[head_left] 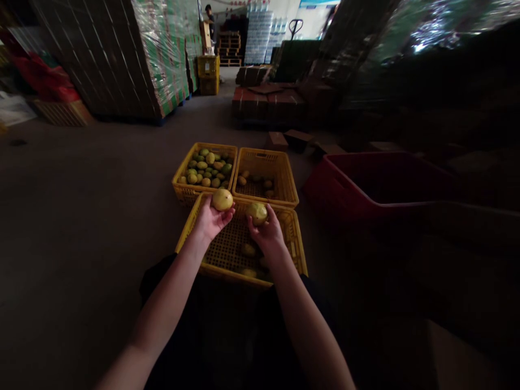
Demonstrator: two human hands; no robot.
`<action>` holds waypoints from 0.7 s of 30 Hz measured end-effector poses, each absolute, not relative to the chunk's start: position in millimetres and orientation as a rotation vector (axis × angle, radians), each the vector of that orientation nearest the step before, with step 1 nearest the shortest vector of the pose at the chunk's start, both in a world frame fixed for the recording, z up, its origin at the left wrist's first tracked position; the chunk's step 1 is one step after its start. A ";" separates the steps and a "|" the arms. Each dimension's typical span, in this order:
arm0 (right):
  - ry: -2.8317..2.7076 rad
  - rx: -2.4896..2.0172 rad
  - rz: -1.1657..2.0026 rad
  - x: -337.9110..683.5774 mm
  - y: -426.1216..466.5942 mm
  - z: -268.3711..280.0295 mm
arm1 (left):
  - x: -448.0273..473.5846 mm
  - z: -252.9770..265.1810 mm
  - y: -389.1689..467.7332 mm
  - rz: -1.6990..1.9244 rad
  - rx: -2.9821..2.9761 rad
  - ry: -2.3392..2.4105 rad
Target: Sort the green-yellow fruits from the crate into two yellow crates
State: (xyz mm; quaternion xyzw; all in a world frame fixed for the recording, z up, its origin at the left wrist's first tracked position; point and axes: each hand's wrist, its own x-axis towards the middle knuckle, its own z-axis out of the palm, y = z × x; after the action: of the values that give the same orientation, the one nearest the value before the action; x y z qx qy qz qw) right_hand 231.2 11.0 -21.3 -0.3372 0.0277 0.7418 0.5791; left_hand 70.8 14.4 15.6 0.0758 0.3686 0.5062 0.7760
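Observation:
My left hand is curled under a round yellow fruit, above the left part of the near yellow crate. In my right hand a yellow-green fruit is held between thumb and fingers, over the crate's far right side. A few fruits lie in the near crate, partly hidden by my right forearm. Beyond it, the far left yellow crate is full of green and yellow fruits. Several fruits are on the floor of the far right yellow crate.
A large red bin stands to the right of the crates. Cardboard pieces lie behind them, near stacked flat boxes. A tall wrapped pallet load stands at the back left. A person is far off near it.

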 end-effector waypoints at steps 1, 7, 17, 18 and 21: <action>0.019 -0.788 1.699 229.9 11.1 -22.0 | 72.4 15.6 14.8 1.130 0.195 0.838; -0.603 -0.898 1.120 219.1 0.6 -14.4 | 79.2 17.9 6.4 1.642 0.687 0.969; -1.073 -0.947 0.504 220.7 -15.9 -8.1 | 81.5 32.0 -14.6 1.588 1.115 0.926; -1.090 -0.949 0.481 220.5 -16.1 -8.3 | 81.9 32.0 -15.1 1.602 1.157 0.939; -1.143 -0.977 0.386 219.9 -15.4 -9.7 | 81.4 28.5 -13.8 1.635 1.316 0.993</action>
State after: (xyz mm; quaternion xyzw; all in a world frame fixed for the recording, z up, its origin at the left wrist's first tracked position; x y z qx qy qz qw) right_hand 219.9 -15.4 -9.7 -0.4410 -0.5159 0.1743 0.7134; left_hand 81.4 -13.8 28.5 0.5198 0.3923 0.6459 0.3984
